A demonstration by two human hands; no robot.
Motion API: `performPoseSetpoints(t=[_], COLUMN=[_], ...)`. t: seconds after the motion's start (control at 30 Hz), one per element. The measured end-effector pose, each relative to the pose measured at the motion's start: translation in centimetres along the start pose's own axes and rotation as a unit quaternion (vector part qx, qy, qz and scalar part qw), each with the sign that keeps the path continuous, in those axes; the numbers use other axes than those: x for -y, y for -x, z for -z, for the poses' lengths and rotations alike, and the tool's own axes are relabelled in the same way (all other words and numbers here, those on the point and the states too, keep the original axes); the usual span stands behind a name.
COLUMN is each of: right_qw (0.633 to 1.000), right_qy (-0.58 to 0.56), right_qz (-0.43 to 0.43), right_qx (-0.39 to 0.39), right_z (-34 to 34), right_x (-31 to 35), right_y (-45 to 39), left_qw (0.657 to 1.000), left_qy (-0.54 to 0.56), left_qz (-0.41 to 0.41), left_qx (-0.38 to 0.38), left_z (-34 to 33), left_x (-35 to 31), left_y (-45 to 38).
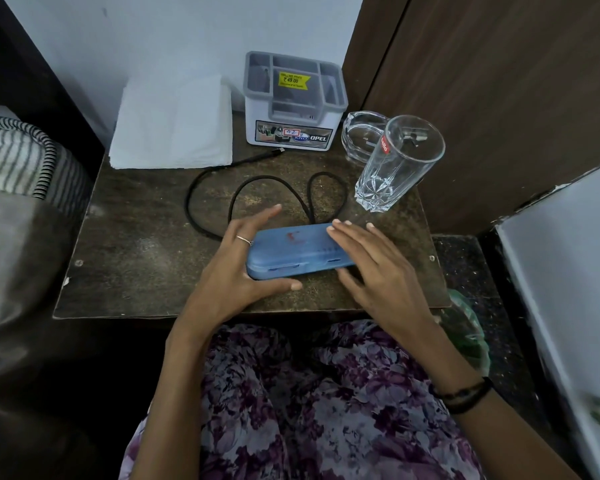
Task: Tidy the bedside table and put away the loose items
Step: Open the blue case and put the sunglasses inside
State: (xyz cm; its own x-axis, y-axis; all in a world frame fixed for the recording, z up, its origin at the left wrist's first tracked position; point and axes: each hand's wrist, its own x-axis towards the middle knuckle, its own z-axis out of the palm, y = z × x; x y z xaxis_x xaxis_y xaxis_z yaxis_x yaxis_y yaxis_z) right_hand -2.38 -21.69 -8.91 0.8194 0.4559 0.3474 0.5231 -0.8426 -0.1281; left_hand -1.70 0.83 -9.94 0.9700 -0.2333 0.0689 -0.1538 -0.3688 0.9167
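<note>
A blue plastic case point(291, 249) lies flat near the front of the dark wooden bedside table point(136, 244). My left hand point(236, 268) cups its left end, thumb under the near edge and fingers along the far side. My right hand point(374, 268) lies over its right end with the fingers spread flat. Behind the case a black cable point(219, 174) loops loosely across the tabletop. Further back stand a grey and white desk organiser point(291, 109), a stack of white tissues point(174, 123), a clear glass ashtray point(361, 136) and a tall empty glass point(399, 164).
A striped pillow point(21, 157) and grey bedding lie to the left. Dark wooden panels point(499, 81) rise behind and right of the table. A pale blue surface point(568, 271) stands at the right, with a green bag point(465, 327) on the floor beside the table.
</note>
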Motion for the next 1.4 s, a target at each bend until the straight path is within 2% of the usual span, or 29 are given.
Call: performPoseSetpoints(t=[0.13,0.3,0.37,0.43,0.5,0.57,0.63,0.77,0.83,1.03,1.23,1.4], right_qw=[0.999,1.0,0.998,0.983,0.936,0.851,0.76,0.686,0.663,0.701,0.733,0.788], right_qy=[-0.004,-0.008,-0.032,-0.108,-0.236,-0.403,-0.533,-0.627,-0.658,-0.63,-0.604,-0.553], right_qz=[0.018,0.005,-0.039,-0.127,-0.231,-0.312,-0.353,-0.365,-0.357,-0.331,-0.299,-0.252], right_qx=[-0.031,-0.018,-0.031,-0.079,-0.123,-0.127,-0.119,-0.053,-0.01,0.059,0.089,0.096], right_z=[-0.3,0.0,0.2,0.9,1.6,1.4,0.5,-1.5,-2.5,-5.9,-6.8,-5.9], right_x=[-0.3,-0.3,0.6,2.5,5.0,7.2,8.9,11.3,12.1,14.5,14.8,14.1], right_y=[-0.1,-0.2,-0.8,-2.1,-4.2,-6.5,-8.8,-12.3,-13.3,-14.7,-14.3,-13.5], left_qw=[0.998,0.993,0.989,0.98,0.966,0.955,0.947,0.939,0.929,0.891,0.876,0.877], left_qy=[-0.029,-0.069,-0.086,-0.105,-0.117,-0.109,-0.09,-0.079,-0.077,-0.056,-0.064,-0.095], left_qz=[-0.057,-0.094,-0.095,-0.103,-0.102,-0.079,-0.05,-0.022,0.0,0.096,0.161,0.158], left_qx=[0.005,-0.033,-0.076,-0.137,-0.207,-0.266,-0.303,-0.334,-0.363,-0.441,-0.449,-0.443], left_z=[0.0,-0.4,-0.6,-0.6,-0.5,-0.3,0.3,2.5,3.4,4.0,3.8,3.9], left_x=[0.5,0.3,-0.4,-1.5,-2.6,-3.2,-3.0,-1.6,-0.8,0.3,0.3,0.6], left_y=[0.0,0.2,0.4,0.6,0.9,1.3,1.8,2.7,2.9,3.1,2.8,2.6])
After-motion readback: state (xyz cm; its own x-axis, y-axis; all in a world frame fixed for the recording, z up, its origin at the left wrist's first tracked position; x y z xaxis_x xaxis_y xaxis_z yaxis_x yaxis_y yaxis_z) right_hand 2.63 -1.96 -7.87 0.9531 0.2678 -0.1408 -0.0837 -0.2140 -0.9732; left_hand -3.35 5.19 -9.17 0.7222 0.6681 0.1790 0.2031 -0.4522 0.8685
